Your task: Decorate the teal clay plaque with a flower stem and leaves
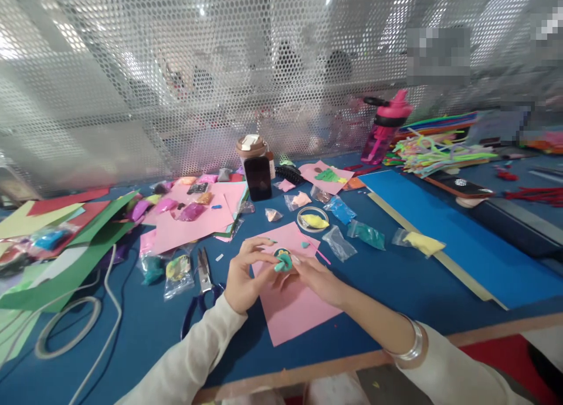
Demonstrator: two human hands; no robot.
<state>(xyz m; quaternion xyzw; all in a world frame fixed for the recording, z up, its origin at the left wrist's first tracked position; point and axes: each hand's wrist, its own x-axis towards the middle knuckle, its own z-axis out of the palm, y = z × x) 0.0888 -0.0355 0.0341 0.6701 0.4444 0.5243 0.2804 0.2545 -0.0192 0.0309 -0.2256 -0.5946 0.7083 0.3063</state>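
Between my two hands is a small piece of teal modelling clay (284, 263), with a dark and yellow detail at its top. My left hand (253, 270) pinches it from the left with thumb and forefinger. From the other side, the fingers of my right hand (319, 279) close on its edge. Both hands are above a pink sheet of paper (299, 314). On that sheet, past my fingers, lie a small teal clay bit (305, 245) and a thin pink stick (323, 256). To the left of my left hand lie scissors (203, 276) with dark blue handles.
Clay packets, including a green one (367, 235) and a yellow one (424, 243), lie beyond my hands. A phone (258, 179) leans on a lidded cup (250, 145). A pink bottle (385, 129) stands by pipe cleaners (440, 152). A white cable (115, 311) crosses the left side.
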